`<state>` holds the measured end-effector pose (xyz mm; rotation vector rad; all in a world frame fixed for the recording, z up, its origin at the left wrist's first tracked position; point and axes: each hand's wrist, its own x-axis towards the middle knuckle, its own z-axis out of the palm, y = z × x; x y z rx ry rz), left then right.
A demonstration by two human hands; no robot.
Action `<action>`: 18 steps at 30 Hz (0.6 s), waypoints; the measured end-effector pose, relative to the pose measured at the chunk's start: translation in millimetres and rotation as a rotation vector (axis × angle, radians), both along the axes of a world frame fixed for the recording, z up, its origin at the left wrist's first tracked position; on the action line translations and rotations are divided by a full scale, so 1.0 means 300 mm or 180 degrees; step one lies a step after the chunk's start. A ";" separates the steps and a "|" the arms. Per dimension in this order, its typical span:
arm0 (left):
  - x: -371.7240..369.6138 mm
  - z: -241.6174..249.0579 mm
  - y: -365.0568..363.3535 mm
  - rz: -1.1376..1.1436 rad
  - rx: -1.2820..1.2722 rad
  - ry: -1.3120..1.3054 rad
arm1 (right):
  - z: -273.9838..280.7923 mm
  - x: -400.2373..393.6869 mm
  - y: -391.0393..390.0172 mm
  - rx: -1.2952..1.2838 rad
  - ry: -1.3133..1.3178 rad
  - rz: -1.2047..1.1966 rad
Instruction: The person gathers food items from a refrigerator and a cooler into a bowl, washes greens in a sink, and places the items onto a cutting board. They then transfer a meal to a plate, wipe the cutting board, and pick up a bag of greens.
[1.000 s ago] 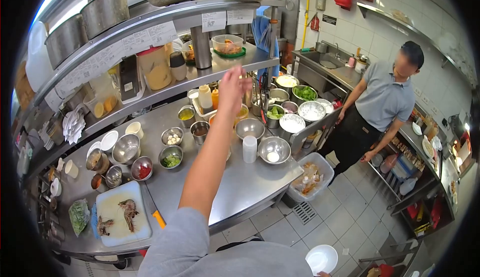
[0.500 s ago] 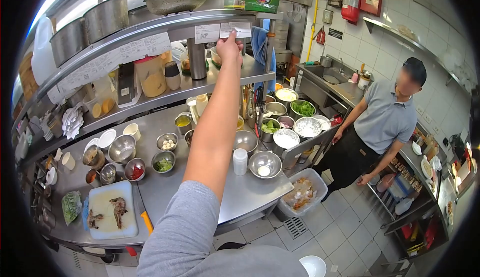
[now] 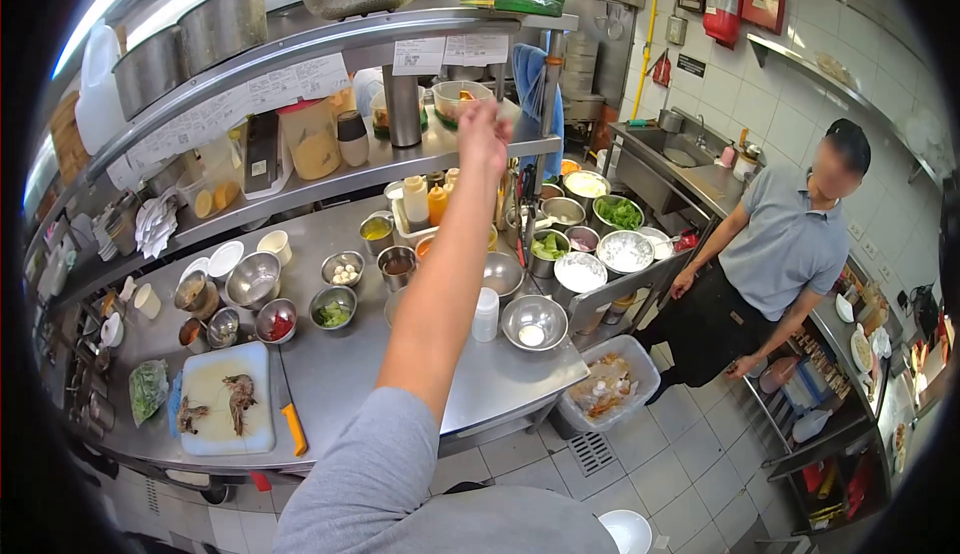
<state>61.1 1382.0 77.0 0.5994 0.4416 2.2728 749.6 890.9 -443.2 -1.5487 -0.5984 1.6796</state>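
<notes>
My left hand (image 3: pixel 485 139) is raised at the end of my outstretched arm, in front of the upper metal shelf. Its fingers are loosely bent and a little blurred; I make out nothing held in them. Just above it, two paper order tickets (image 3: pixel 476 51) hang from the shelf edge, apart from the hand. Behind the fingers, a clear round tub (image 3: pixel 462 97) with orange food stands on the middle shelf. My right hand is out of frame.
On the steel counter (image 3: pixel 330 404) lie a cutting board (image 3: pixel 215 434) with prawns, an orange-handled knife (image 3: pixel 294 428) and several metal bowls. A tub of scraps (image 3: pixel 607 394) stands by the counter's end. A co-worker (image 3: pixel 780 254) stands at the right.
My left hand has come down from the right-hand ticket, which it was touching, and is now below it. The view has shifted slightly; the co-worker stays in about the same place.
</notes>
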 end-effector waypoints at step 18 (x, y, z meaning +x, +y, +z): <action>0.781 -1.609 -1.037 -0.3339 -0.3880 0.1850 | -0.093 0.305 0.124 -0.0753 0.0247 0.0217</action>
